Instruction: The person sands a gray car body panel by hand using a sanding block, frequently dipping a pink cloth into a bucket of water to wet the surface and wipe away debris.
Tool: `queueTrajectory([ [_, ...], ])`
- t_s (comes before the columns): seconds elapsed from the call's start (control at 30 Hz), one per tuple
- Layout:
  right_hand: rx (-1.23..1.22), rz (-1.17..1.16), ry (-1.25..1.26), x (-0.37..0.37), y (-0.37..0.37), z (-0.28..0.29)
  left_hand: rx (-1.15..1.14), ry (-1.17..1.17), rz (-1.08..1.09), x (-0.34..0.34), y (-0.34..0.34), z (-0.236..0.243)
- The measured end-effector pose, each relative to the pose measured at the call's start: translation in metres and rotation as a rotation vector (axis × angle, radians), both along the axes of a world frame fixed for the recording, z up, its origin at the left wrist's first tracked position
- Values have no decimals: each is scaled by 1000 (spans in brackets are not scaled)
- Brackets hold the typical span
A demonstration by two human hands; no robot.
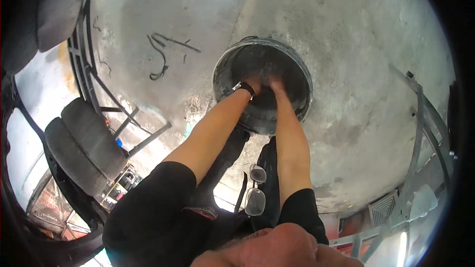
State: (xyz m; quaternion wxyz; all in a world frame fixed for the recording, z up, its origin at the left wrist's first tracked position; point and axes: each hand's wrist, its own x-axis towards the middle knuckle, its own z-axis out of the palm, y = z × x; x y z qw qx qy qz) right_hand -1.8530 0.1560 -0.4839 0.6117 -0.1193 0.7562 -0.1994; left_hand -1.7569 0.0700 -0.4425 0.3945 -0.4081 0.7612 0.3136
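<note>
Both my arms reach down into a round dark tub (223, 76) on the floor in front of me; its rim looks grey and worn. Inside, dark murky contents, seemingly water, hide most of my hands. My left hand (252, 83), with a dark-banded watch (245, 88) on its wrist, sinks in near the middle. Close beside it on the right, my right hand (275, 82) goes in to about the wrist. The fingers of both are out of sight, so whether they hold anything does not show.
Black rubbery strips (158, 59) lie on the stained concrete floor (366, 49) beyond the tub, to its left. Tyres (81, 143) sit on a metal rack (109, 94) at the left. Metal bars (420, 123) curve along the right. Glasses (255, 201) hang at my chest.
</note>
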Motion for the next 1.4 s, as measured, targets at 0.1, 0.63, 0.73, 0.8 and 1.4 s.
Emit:
queueTrajectory([
  [0.1, -315, -274, 215, -11, -1, 79, 84, 21, 377, -11, -10, 64],
  [0.63, -981, -829, -433, -102, 42, 621, -61, 1420, 970, -25, 9, 743],
  [0.73, -1048, -624, -292, -82, 3, 704, -823, 1452, 700, 22, 0, 819],
  [0.8, -1134, -416, -265, -61, -17, 761, -1324, 1353, 532, 49, 0, 834],
  [1.4, -1748, 1325, 1017, 194, -70, 786, -1772, 731, 720, 441, 145, 730],
])
